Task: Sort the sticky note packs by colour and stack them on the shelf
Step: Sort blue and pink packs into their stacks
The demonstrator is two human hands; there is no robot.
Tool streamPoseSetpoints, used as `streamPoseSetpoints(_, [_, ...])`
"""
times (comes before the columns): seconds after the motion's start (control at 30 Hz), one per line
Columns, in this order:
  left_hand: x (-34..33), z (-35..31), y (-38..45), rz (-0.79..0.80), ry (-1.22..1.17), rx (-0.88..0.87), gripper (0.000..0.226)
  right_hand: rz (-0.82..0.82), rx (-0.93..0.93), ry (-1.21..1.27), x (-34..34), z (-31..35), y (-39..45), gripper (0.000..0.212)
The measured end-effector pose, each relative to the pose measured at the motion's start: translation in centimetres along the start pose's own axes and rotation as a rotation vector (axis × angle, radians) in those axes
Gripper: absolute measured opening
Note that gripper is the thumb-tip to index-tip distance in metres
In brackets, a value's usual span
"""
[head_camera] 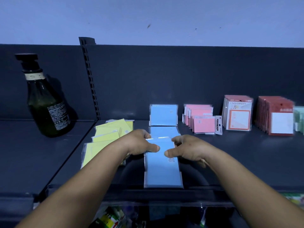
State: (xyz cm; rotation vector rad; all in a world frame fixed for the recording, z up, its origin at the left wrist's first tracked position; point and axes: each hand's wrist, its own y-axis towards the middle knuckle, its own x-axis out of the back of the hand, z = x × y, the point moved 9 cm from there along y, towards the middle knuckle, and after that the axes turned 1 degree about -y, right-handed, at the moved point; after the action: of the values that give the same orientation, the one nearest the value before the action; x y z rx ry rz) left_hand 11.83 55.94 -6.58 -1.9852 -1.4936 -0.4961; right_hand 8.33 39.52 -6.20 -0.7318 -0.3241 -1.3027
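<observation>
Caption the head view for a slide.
Both hands grip a blue pack between yellow and pink packs on a shelf.

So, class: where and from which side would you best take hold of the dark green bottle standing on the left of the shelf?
Probably the dark green bottle is best gripped around its narrower shoulder, below the pump cap, coming from the front right. It stands upright with the shelf's back panel close behind, so only the front is open.

Bare shelf (230,155) right of hands; bottle (47,102) blocks left.
</observation>
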Motion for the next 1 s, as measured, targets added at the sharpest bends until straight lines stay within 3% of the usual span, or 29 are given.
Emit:
streamPoseSetpoints(0.1, [0.0,0.0,0.3,0.002,-0.036,0.018,0.055,-0.008,-0.007,0.018,0.0,-0.4,0.3,0.076])
streamPoseSetpoints(0.27, [-0.8,-0.3,1.0,-0.006,-0.108,0.012,0.072,-0.014,-0.001,0.031,1.2,-0.7,0.4,0.065])
streamPoseSetpoints(0.47, [-0.4,-1.4,2.1,-0.099,-0.098,0.001,0.035,-0.151,-0.014,0.081,3.7,-1.5,1.5,0.04])
streamPoseSetpoints(0.6, [0.3,-1.9,3.6,-0.176,0.039,0.052,0.032,-0.26,-0.036,0.032,4.5,-1.6,2.9,0.037])
streamPoseSetpoints(0.7, [0.6,-2.3,5.0,-0.205,-0.014,0.089,0.028,-0.285,-0.056,0.001,4.6,-1.5,4.7,0.041])
streamPoseSetpoints(0.87, [0.5,-1.7,6.8,-0.188,-0.071,0.161,0.015,-0.298,-0.1,-0.08,5.6,-1.4,7.0,0.014])
streamPoseSetpoints(1.0, [0.5,-0.9,7.8,-0.187,-0.128,0.172,0.023,-0.285,-0.122,-0.063,5.7,-2.0,8.2,0.026])
